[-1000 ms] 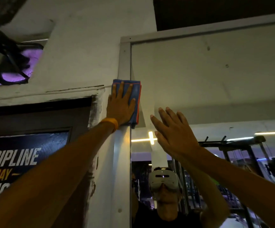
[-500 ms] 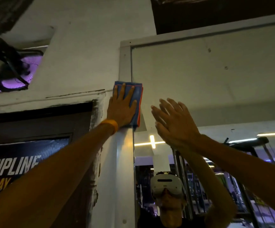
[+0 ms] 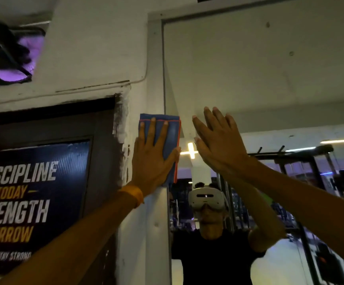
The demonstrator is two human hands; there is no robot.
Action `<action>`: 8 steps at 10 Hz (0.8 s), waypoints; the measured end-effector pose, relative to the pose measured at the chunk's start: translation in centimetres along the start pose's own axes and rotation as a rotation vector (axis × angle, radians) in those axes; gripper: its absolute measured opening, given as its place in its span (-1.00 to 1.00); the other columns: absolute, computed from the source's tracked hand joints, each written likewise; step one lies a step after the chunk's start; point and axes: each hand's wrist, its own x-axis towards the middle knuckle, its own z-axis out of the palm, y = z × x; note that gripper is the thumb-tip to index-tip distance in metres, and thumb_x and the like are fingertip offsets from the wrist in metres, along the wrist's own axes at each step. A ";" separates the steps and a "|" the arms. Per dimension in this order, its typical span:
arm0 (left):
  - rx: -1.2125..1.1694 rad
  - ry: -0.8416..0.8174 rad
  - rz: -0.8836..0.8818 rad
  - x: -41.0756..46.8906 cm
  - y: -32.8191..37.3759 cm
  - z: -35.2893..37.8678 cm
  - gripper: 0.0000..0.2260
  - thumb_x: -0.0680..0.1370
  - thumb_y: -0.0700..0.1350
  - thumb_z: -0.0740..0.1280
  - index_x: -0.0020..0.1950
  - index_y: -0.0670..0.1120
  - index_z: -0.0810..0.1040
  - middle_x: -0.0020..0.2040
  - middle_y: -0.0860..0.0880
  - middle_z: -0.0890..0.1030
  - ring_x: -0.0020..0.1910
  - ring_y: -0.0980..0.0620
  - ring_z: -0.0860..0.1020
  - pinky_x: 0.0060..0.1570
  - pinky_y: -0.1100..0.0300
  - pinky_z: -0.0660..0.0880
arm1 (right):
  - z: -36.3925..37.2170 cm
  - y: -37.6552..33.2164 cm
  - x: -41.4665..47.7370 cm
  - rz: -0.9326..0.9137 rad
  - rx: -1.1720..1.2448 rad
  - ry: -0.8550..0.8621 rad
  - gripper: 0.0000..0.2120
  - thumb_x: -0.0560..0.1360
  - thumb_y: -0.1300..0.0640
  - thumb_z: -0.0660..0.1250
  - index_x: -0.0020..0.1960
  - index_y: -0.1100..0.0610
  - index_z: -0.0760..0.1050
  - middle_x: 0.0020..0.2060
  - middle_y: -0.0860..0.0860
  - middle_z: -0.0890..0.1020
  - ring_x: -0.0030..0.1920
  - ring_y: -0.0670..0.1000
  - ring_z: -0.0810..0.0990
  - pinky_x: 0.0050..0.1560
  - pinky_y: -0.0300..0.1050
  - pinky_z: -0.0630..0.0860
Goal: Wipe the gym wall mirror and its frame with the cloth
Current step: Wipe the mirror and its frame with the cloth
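Observation:
A folded blue cloth [image 3: 172, 132] with an orange edge lies flat against the mirror's grey left frame [image 3: 154, 58]. My left hand [image 3: 152, 157] presses it there with straight spread fingers; an orange band is on that wrist. My right hand [image 3: 218, 145] is raised beside it, fingers straight, palm against or just off the mirror glass [image 3: 270, 68]; contact is unclear. The glass reflects the ceiling, lights and a person wearing a headset.
A dark poster [image 3: 33, 194] with "DISCIPLINE TODAY" lettering hangs left of the frame in a dark surround. A wall fan [image 3: 8, 58] lit purple sits at the upper left. White plaster wall [image 3: 97, 42] fills the space above. Gym racks show in the reflection.
My left hand has slid the cloth down the left frame, further below the top corner. My right hand stays raised beside it. The view has tilted slightly.

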 end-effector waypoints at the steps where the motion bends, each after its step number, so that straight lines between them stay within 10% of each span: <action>1: 0.019 -0.044 -0.055 4.4 -0.3 -1.0 -0.06 0.49 0.56 -0.28 0.68 -0.03 -0.13 0.69 -0.10 -0.16 0.66 -0.21 -0.21 0.54 -0.03 -0.30 | -0.8 -0.3 -0.8 0.012 -0.003 -0.040 -0.36 0.65 -0.23 -0.12 0.68 -0.03 0.07 0.67 0.14 0.03 0.66 0.20 -0.04 0.61 0.25 -0.08; 5: -0.279 0.031 -0.157 -10.4 4.6 -2.0 -0.17 0.68 0.33 -0.03 0.61 -0.37 0.14 0.64 -0.34 0.07 0.64 -0.05 -0.13 0.57 0.30 -0.30 | -0.6 -1.4 -13.8 -0.067 0.077 -0.252 -0.34 0.63 -0.27 -0.17 0.65 -0.04 0.17 0.65 0.14 0.14 0.66 0.22 0.04 0.59 0.36 0.07; 7: -0.322 -0.073 -0.387 -13.2 5.8 -5.2 -0.56 0.71 -0.22 0.20 0.61 -0.15 0.32 0.65 -0.14 0.24 0.61 -0.19 0.23 0.54 0.00 0.20 | -2.9 -3.1 -19.0 -0.074 0.280 -0.247 -0.43 0.62 -0.18 0.04 0.58 0.01 0.29 0.58 0.10 0.30 0.60 0.17 0.19 0.58 0.32 0.11; 8: -0.329 -0.105 -0.419 -16.7 7.2 -6.1 -0.58 0.72 -0.17 0.20 0.60 -0.09 0.35 0.63 -0.09 0.29 0.60 -0.13 0.27 0.51 0.08 0.21 | -3.2 -3.6 -21.8 -0.049 0.371 -0.304 -0.42 0.61 -0.21 0.01 0.56 -0.01 0.30 0.52 0.07 0.36 0.55 0.13 0.27 0.52 0.31 0.23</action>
